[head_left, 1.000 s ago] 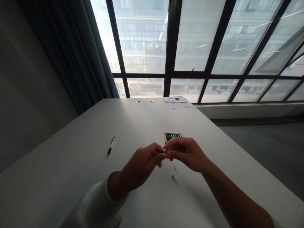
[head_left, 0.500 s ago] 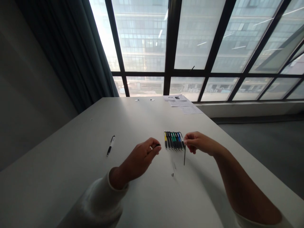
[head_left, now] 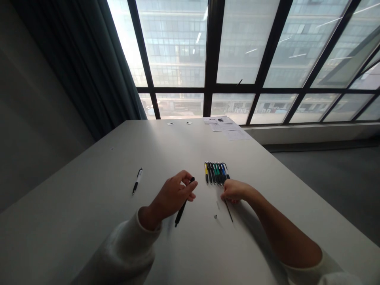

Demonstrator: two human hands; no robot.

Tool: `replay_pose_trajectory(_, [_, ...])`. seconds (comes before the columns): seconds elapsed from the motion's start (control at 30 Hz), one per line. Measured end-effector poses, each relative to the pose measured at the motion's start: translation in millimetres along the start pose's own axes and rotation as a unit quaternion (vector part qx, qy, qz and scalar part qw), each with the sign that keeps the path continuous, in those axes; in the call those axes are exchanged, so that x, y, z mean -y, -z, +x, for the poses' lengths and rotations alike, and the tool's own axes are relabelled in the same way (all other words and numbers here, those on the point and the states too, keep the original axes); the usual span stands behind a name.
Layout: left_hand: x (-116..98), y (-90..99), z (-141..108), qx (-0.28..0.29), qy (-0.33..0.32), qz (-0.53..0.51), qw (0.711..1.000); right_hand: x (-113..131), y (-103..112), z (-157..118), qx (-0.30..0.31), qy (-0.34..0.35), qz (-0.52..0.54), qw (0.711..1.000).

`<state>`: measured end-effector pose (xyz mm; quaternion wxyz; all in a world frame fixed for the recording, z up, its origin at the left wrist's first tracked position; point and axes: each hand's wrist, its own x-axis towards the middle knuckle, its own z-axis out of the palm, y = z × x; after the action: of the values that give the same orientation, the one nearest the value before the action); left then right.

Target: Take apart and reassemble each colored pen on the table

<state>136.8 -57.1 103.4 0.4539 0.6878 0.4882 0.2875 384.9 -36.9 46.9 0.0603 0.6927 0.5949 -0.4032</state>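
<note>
My left hand (head_left: 175,194) pinches a black pen barrel (head_left: 181,213) near its upper end; the barrel slants down toward the table. To its right, my right hand (head_left: 234,190) is closed on a thin dark refill (head_left: 228,211), whose lower tip points down at the tabletop. Between the hands lie a small metallic tip (head_left: 215,216) and a thin piece that looks like a spring (head_left: 218,205). Just beyond my right hand, several pens (head_left: 216,173) in yellow, black, green, blue and white lie side by side in a row.
A white and black pen (head_left: 137,181) lies alone on the left of the white table (head_left: 89,206). Printed papers (head_left: 222,123) rest at the far right end, with two small white discs (head_left: 179,123) to their left. Windows and a dark curtain stand behind.
My right hand has moved left and nearer to me with the refill. My left hand has turned, and the black barrel now shows below its fingers.
</note>
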Motion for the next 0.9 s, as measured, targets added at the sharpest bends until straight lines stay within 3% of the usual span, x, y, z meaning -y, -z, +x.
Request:
replay_pose_trajectory(0.13, [18, -11.7, 9, -0.002, 0.006, 0.080, 0.997, 3, 1, -3, -0.003, 0.004, -0.012, 1.000])
replay_pose_trajectory(0.37, [43, -40.0, 16, 0.068, 0.036, 0.227, 0.971, 0, 5, -11, 0.016, 0.008, -0.034, 0.999])
replay_pose_trajectory(0.63, [58, -64.8, 21, 0.006, 0.029, 0.381, 0.924, 0, 11, -18, 0.002, 0.028, -0.026, 0.999])
replay_pose_trajectory(0.9, [66, -73.3, 25, 0.006, 0.007, 0.458, 0.889, -1, 13, -20, -0.017, 0.045, -0.007, 0.999])
